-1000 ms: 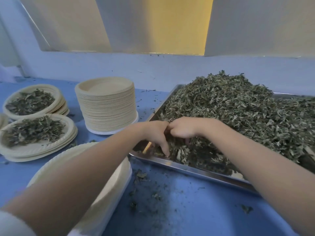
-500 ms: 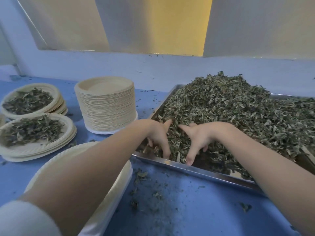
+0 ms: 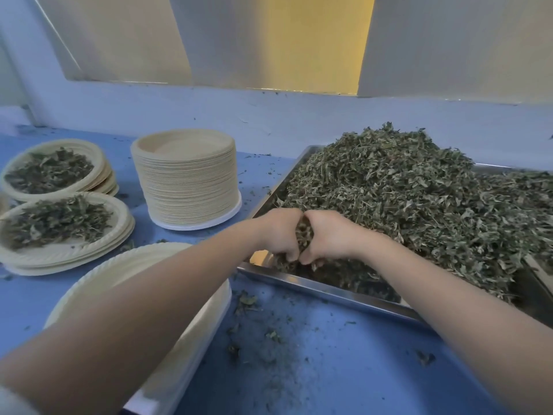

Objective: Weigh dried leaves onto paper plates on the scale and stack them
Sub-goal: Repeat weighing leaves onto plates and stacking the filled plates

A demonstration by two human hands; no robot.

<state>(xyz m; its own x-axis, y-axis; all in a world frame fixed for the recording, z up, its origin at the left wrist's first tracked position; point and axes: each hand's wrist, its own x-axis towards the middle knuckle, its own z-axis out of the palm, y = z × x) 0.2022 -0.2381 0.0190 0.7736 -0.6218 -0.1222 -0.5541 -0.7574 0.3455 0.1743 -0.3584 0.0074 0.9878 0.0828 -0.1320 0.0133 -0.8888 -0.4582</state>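
Blue table, leaves ready to scoop.
Filled plates (image 3: 59, 226) sit far left, then an empty plate (image 3: 143, 271), maybe on the scale. Left hand (image 3: 278, 232) and right hand (image 3: 326, 235) curl together around dried leaves (image 3: 419, 199) in the metal tray (image 3: 329, 290). Leaves look light and crumbly, so scoop from underneath.

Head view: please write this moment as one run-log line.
hands: both gripping leaves | source: tray | plate: empty
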